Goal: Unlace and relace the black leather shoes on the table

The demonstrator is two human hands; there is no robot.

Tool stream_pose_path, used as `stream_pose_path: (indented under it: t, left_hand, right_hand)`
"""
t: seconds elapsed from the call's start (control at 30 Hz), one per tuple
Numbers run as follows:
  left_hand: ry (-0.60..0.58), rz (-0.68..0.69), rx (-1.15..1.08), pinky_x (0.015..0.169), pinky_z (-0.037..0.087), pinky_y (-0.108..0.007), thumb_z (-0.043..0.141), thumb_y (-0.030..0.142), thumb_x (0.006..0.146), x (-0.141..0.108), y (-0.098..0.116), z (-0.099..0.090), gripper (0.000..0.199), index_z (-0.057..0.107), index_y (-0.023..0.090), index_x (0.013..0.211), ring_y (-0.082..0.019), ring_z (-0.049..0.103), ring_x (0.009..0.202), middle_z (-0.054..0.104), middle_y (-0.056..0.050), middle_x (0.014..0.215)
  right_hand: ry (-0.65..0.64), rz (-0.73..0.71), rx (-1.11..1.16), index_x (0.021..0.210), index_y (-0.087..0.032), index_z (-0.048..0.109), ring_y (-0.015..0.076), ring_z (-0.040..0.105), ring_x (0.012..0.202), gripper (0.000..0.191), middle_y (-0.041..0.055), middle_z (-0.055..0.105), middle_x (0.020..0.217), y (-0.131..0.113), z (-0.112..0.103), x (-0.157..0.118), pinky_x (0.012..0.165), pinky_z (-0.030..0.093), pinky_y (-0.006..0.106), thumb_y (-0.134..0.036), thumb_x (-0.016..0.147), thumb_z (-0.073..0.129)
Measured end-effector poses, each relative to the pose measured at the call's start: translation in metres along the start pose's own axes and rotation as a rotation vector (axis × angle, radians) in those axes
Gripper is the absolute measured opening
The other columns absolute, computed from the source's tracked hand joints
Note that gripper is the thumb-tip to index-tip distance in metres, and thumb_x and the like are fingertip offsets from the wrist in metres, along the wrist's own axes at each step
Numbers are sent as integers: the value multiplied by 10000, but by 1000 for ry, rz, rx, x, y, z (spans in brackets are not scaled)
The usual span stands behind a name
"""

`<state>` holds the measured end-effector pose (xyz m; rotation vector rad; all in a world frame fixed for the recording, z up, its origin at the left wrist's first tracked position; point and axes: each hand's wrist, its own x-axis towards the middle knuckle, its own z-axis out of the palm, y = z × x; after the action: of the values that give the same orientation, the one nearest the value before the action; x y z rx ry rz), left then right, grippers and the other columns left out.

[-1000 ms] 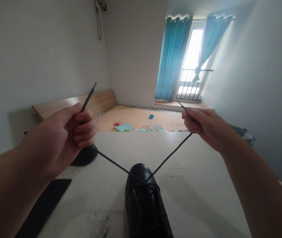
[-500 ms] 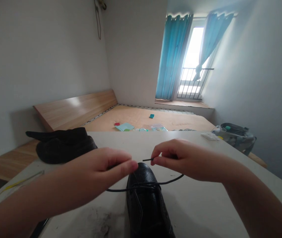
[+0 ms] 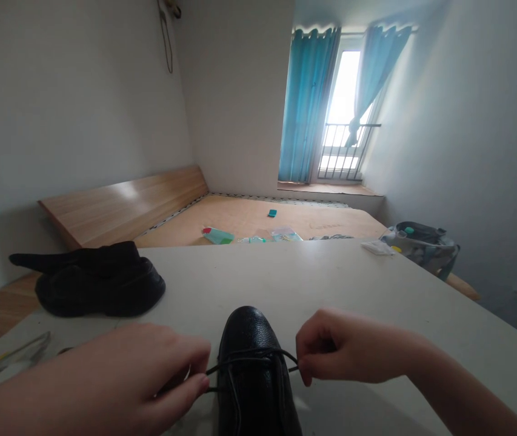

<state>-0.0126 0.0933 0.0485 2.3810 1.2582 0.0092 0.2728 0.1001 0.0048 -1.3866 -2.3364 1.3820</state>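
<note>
A black leather shoe (image 3: 250, 330) stands in front of me, its toe pointing away and its near part cut off by the frame's bottom edge. The black shoelace (image 3: 251, 356) crosses over its top, a strand running out to each side. To the left of the shoe, my left hand (image 3: 160, 372) pinches the lace between thumb and fingers. On the right side, my right hand (image 3: 340, 348) is closed on the lace, with a short piece showing beside the thumb. Both hands are low over the table, apart from the shoe itself.
A second black shoe (image 3: 99, 281) lies on the white table (image 3: 258, 272) at the left. Beyond the table is a bed (image 3: 240, 209) with small packets on it. A bag (image 3: 426, 242) stands at the right edge, near a clear packet (image 3: 377, 247).
Both hands have come down and nearer to me, to either side of the shoe. The lace strands now run short from shoe to fingers. The view has shifted slightly.
</note>
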Motion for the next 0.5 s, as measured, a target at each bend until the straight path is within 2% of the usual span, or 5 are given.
stream_pose_path:
  t: [0.13,0.33,0.4,0.5]
  left_hand:
    - [-13,6,10,498,312,-260,512,396,888,9,-6,6,286,681,266,698,-185,603,571,680,-14,649]
    - [-17,50,3,518,317,-256,515,377,879,14,-5,13,264,697,272,719,-173,599,587,691,-2,664]
    - [-66,49,-17,520,317,-253,505,396,894,15,-3,16,277,705,266,752,-164,599,593,702,-4,693]
    - [-138,32,0,518,320,-257,469,395,920,17,-1,18,303,706,254,793,-162,612,604,718,-10,738]
  right_hand:
    - [-35,-19,31,820,-138,733,62,392,516,159,-44,524,596,-2,6,6,448,286,181,-215,807,593]
    - [32,5,-41,791,-169,697,71,481,535,146,-42,571,617,-16,14,2,488,336,180,-205,832,562]
    - [85,23,-104,747,-177,686,77,528,553,153,-38,615,617,-21,17,-2,529,358,187,-194,847,571]
    - [234,43,-235,719,-192,672,97,569,617,123,-30,674,674,-29,24,-7,569,345,210,-171,829,619]
